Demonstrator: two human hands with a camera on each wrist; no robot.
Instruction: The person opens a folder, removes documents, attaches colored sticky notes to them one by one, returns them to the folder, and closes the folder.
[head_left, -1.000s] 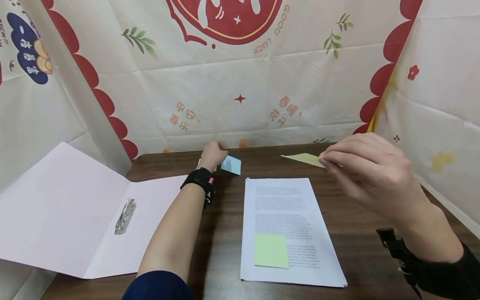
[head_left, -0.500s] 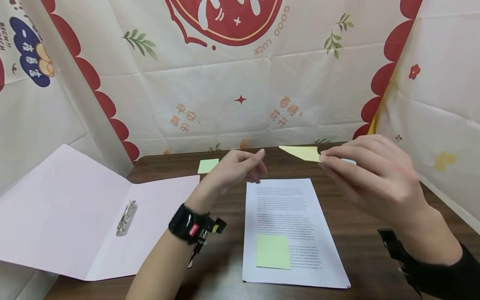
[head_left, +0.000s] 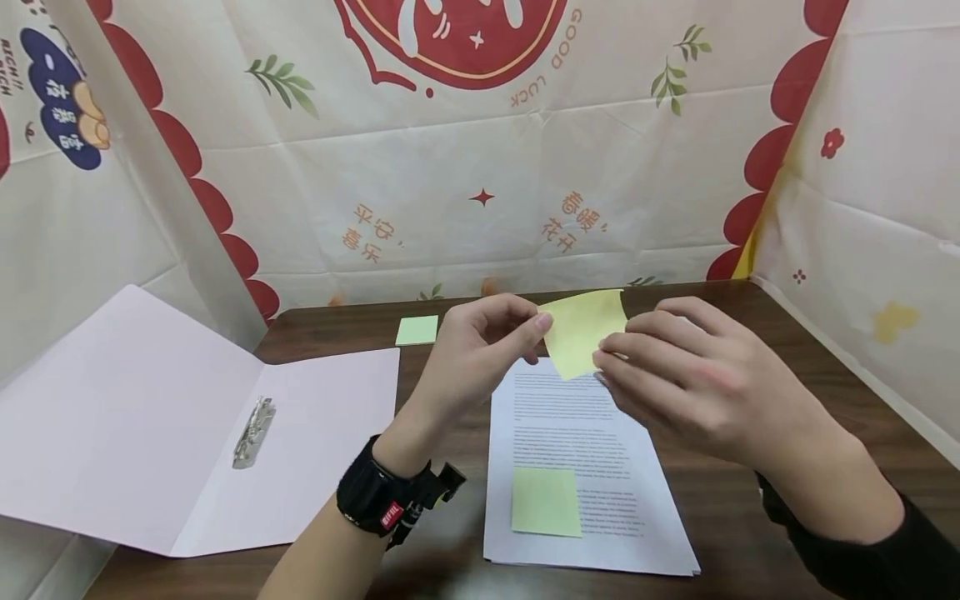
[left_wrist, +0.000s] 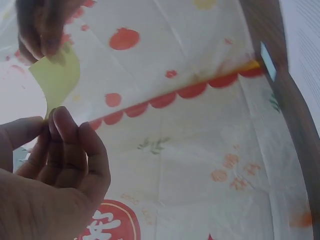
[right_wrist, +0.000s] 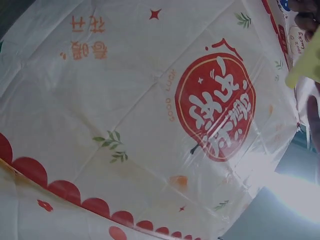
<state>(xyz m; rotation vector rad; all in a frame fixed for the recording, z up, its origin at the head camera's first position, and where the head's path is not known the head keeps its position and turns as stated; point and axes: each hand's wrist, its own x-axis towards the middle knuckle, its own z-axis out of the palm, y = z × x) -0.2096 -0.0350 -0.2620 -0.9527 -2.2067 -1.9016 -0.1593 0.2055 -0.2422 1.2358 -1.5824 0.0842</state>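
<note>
A yellow sticky note (head_left: 585, 329) is held up above the far end of a stack of printed sheets (head_left: 600, 492). My left hand (head_left: 487, 350) pinches its left edge between thumb and forefinger. At its lower right, the fingers of my right hand (head_left: 697, 375) grip the same note. The left wrist view shows the note (left_wrist: 60, 75) bowed between both hands. A pale green sticky note (head_left: 546, 502) lies on the lower part of the top sheet.
An open pink folder (head_left: 330, 433) with a metal clip (head_left: 253, 433) lies on the left. Another pale green note (head_left: 416, 330) sits at the table's back, and a light blue note (left_wrist: 268, 61) appears in the left wrist view. Printed cloth (head_left: 420, 167) walls the table.
My left hand has come from the table's back left to the yellow note and now pinches its left edge. My right hand has moved slightly left, turning the note to face me more.
</note>
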